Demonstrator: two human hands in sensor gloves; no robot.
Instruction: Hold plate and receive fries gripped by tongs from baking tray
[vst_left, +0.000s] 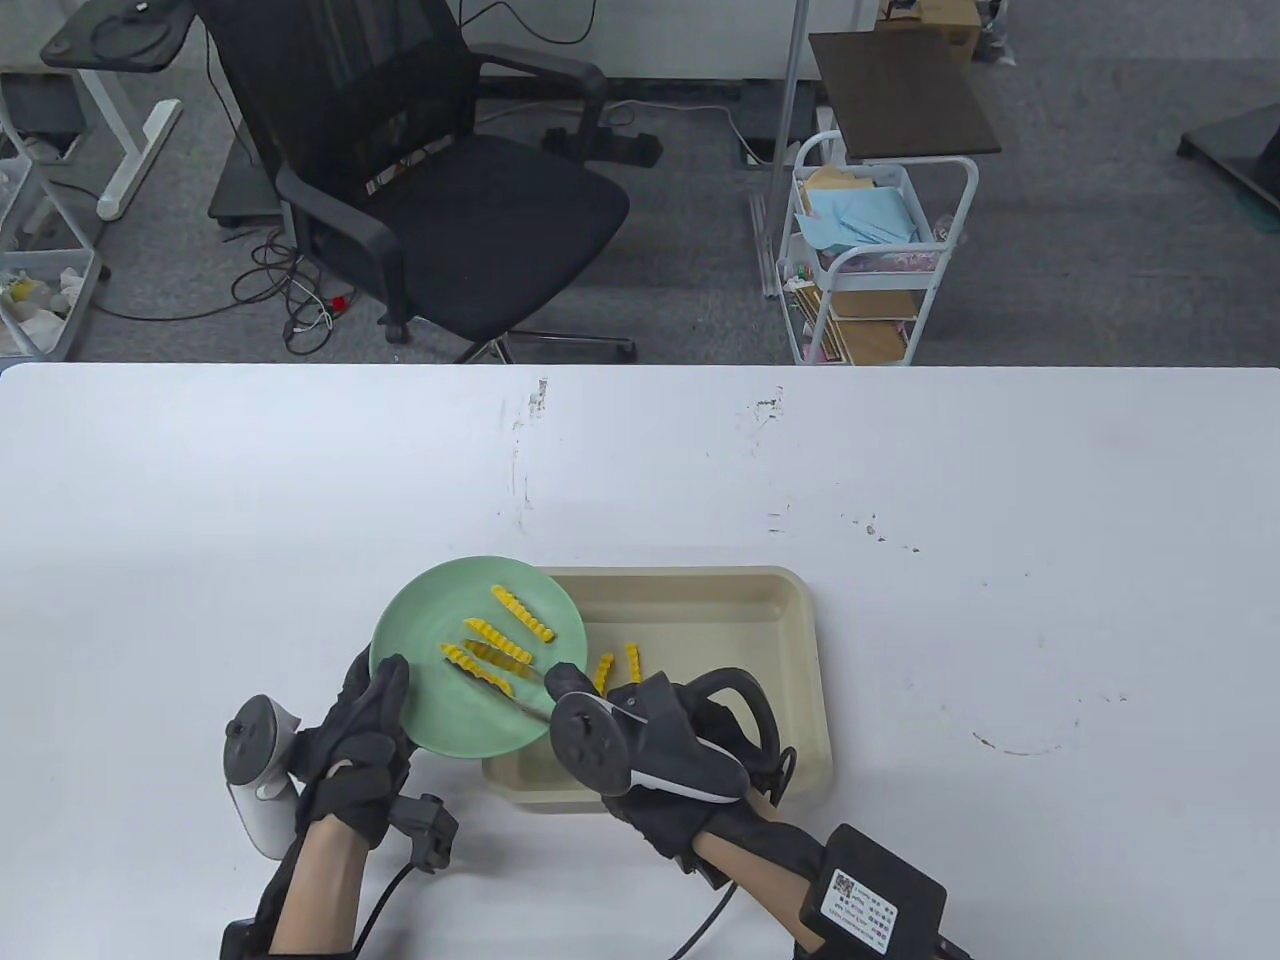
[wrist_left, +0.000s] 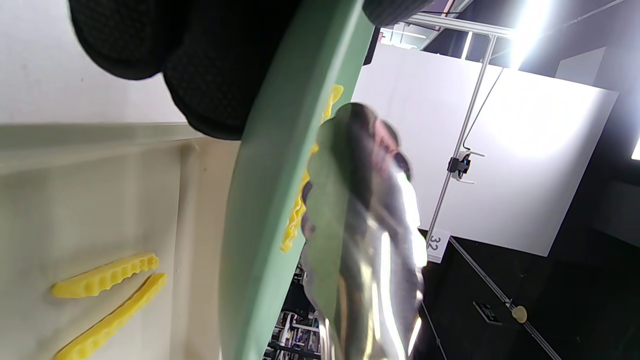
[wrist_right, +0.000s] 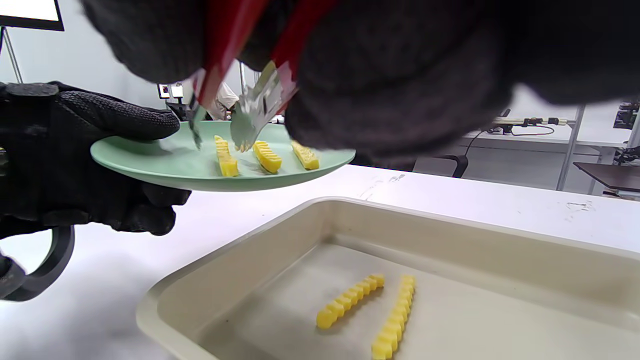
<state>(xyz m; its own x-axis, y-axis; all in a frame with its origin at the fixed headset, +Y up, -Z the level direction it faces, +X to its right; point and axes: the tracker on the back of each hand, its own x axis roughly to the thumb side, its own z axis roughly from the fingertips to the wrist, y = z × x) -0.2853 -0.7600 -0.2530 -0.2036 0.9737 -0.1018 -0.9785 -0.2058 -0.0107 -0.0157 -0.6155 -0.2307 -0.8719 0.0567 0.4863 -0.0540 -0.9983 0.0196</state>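
My left hand (vst_left: 372, 705) grips the near-left rim of a green plate (vst_left: 440, 700), thumb on top, and holds it above the table, overlapping the tray's left end. Three crinkle fries (vst_left: 522, 612) lie on the plate (wrist_right: 165, 167). My right hand (vst_left: 610, 715) grips red-handled metal tongs (vst_left: 505, 690). The tongs' tips (wrist_right: 244, 131) stand apart over the plate, with nothing between them, beside the fries (wrist_right: 267, 156). Two fries (vst_left: 603, 672) lie in the beige baking tray (vst_left: 700, 600); they also show in the right wrist view (wrist_right: 350, 300).
The tray (wrist_right: 450, 235) sits on a white table (vst_left: 1000, 560), just right of the plate. An office chair (vst_left: 440, 200) and a white cart (vst_left: 870, 260) stand beyond the table's far edge.
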